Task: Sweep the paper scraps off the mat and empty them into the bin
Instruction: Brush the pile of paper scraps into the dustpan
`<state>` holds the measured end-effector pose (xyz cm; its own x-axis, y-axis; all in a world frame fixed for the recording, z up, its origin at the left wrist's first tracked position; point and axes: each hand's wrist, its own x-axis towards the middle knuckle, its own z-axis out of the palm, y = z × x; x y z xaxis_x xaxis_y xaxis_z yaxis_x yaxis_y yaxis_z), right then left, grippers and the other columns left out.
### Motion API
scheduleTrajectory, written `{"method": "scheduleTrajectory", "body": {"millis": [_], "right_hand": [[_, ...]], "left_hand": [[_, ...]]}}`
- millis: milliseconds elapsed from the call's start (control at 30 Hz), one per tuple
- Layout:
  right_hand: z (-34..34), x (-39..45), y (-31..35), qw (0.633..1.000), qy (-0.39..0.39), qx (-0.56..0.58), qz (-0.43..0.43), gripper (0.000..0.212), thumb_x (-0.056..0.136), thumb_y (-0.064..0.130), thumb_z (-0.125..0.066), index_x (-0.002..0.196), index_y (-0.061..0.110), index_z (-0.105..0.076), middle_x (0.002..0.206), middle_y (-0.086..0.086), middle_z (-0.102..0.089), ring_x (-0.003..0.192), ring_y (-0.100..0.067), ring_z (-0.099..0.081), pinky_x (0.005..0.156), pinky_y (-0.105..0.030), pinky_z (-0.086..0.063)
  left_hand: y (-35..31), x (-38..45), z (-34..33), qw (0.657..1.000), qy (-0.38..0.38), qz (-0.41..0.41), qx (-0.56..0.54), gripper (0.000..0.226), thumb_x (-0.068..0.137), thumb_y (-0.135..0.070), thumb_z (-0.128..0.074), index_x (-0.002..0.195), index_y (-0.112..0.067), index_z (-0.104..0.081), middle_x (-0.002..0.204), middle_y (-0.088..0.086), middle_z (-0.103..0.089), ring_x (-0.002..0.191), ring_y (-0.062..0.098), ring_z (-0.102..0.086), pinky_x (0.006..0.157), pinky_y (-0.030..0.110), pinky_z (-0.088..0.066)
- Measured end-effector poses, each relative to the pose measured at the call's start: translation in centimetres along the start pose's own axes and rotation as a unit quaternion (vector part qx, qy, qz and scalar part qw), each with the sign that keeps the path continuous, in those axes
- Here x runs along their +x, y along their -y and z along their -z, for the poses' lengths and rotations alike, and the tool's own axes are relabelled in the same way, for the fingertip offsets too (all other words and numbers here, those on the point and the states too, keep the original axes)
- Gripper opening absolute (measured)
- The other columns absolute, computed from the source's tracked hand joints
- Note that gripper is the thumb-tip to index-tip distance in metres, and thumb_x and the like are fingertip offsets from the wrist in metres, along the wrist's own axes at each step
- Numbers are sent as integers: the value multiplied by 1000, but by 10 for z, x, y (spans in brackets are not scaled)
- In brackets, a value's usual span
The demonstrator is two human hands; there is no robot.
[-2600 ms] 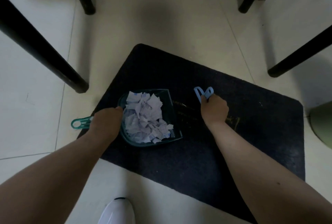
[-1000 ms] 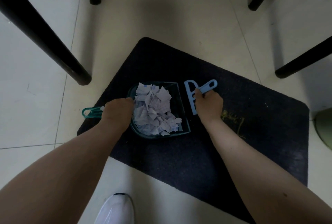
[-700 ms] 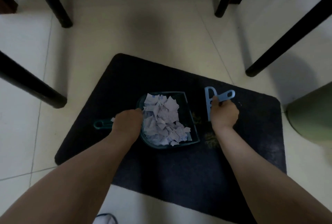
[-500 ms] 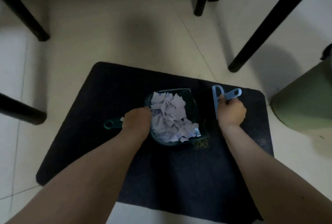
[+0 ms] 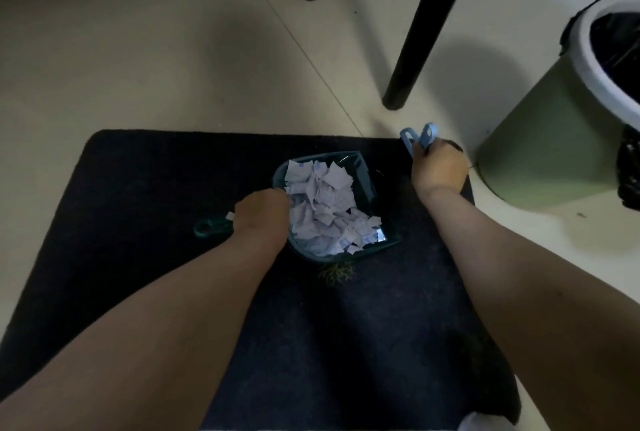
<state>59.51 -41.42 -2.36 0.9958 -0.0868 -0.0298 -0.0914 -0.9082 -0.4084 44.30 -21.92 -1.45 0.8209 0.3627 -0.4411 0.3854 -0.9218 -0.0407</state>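
On the mat [image 5: 138,223], left hand [image 5: 261,214] grips dustpan [image 5: 363,185] full of paper scraps [image 5: 325,212], right hand [image 5: 438,167] clutches brush [image 5: 417,140]; sweeping looks done, next needs level carry right to bin [image 5: 554,119].

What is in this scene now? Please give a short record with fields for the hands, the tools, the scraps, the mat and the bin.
left hand: grips the handle of the dark teal plastic dustpan
right hand: holds the light blue plastic hand brush
white paper scraps: heaped inside the dustpan
dark rectangular floor mat: no loose scraps visible on it
pale green round bin: upright on the floor right of the mat, black liner, open top
stage: sweeping looks done, emptying not yet done
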Motion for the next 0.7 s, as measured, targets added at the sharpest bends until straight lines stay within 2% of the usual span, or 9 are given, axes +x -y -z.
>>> {"method": "scheduleTrajectory", "body": {"millis": [100, 133, 233, 333, 400, 467, 633, 700], "right_hand": [[-11, -8, 2, 998, 56, -17, 32, 36, 97, 33, -45, 105, 3, -63, 103, -20, -66, 95, -36, -62, 75, -34, -45], [-15, -13, 4, 996, 71, -15, 51, 36, 97, 33, -46, 104, 2, -63, 102, -20, -67, 95, -35, -63, 74, -33, -45], [-17, -26, 6, 990, 101, 6, 96, 38, 97, 34, -48, 93, 0, -63, 93, -19, -67, 85, -32, -63, 66, -30, -39], [-3, -21, 4, 993, 71, 53, 77, 39, 96, 36, -48, 93, 0, -65, 86, -15, -65, 77, -27, -59, 63, -27, -34], [7, -13, 1, 997, 20, 46, 56, 41, 96, 37, -47, 96, 0, -65, 92, -17, -67, 86, -33, -62, 64, -28, -31], [11, -6, 0, 999, -9, 25, 36, 40, 97, 35, -46, 96, -2, -62, 96, -20, -66, 90, -37, -61, 64, -30, -29], [-7, -14, 5, 999, 45, 12, 29, 40, 98, 34, -45, 101, -1, -63, 101, -21, -67, 94, -36, -62, 69, -33, -41], [-16, -25, 10, 996, 65, 15, 59, 38, 98, 33, -46, 101, -1, -64, 98, -20, -68, 90, -34, -63, 67, -29, -39]], "left_hand": [[-1, 3, 0, 1000, 1, 5, 2, 26, 98, -3, -42, 121, -7, -53, 119, 13, -58, 100, 21, -58, 55, 23, -31], [-1, 3, 0, 1000, 2, 9, 0, 25, 98, -3, -42, 120, -6, -53, 120, 13, -58, 99, 20, -58, 56, 23, -32], [-1, 5, 0, 1000, 2, 16, -3, 24, 97, -2, -44, 118, -5, -55, 119, 14, -58, 106, 25, -59, 71, 24, -34], [0, 6, -3, 1000, 3, 15, -9, 23, 96, -1, -44, 114, -5, -58, 118, 13, -59, 106, 25, -59, 69, 24, -34], [0, 7, -3, 1000, 1, 15, -15, 23, 97, -2, -43, 113, -6, -59, 116, 12, -60, 104, 25, -60, 62, 25, -33], [0, 8, -4, 1000, 3, 20, -20, 22, 97, -3, -43, 112, -6, -59, 116, 12, -60, 104, 25, -60, 67, 26, -33], [0, 10, -6, 1000, 10, 25, -13, 21, 96, -1, -44, 112, -5, -58, 118, 14, -59, 106, 27, -58, 73, 29, -33], [0, 11, -6, 1000, 8, 24, -8, 21, 96, -1, -44, 112, -5, -57, 118, 14, -58, 106, 27, -58, 73, 29, -33]]}}
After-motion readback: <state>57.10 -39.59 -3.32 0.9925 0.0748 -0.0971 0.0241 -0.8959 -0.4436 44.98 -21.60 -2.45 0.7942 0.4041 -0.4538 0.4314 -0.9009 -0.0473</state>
